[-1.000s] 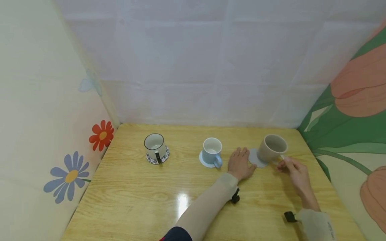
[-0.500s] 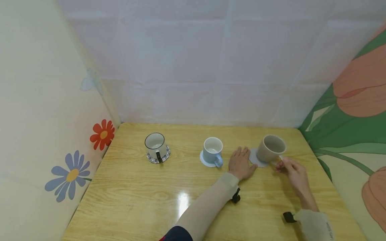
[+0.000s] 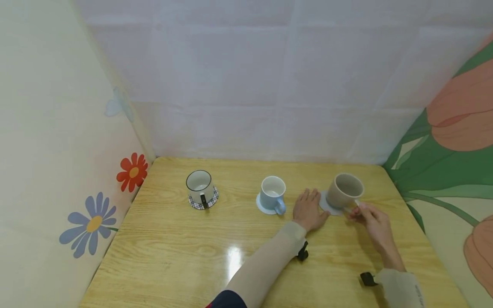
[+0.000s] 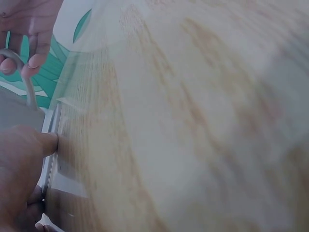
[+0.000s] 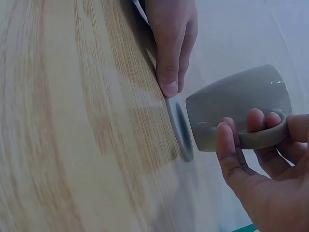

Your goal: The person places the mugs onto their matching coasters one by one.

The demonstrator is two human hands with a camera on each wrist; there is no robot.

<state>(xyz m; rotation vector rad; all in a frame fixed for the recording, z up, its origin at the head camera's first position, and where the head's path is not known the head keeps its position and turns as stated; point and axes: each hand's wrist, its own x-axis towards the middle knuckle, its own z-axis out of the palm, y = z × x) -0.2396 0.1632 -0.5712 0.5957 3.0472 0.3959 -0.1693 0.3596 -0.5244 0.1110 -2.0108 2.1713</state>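
Observation:
My right hand (image 3: 375, 224) grips a beige-grey mug (image 3: 343, 196) by its handle (image 5: 263, 139), with fingers through the loop. In the right wrist view, a narrow gap shows between the mug's base and the pale blue-grey round coaster (image 5: 179, 128), and the mug is slightly tilted. My left hand (image 3: 308, 211) rests on the table with its fingers stretched forward, left of that coaster. Its thumb (image 5: 169, 84) touches the coaster's edge. From the head, the mug covers the right part of the coaster.
Left of my left hand, a light blue mug (image 3: 271, 199) stands on a pale blue coaster (image 3: 263, 209). Farther left, a white mug with black rim and handle (image 3: 198, 188) stands on a checked coaster (image 3: 195, 205). The wooden table (image 3: 173, 248) meets cloth walls at the back and sides.
My right hand has shifted the beige-grey mug a little to the left, so it covers more of the coaster. My left hand stays in place beside the coaster.

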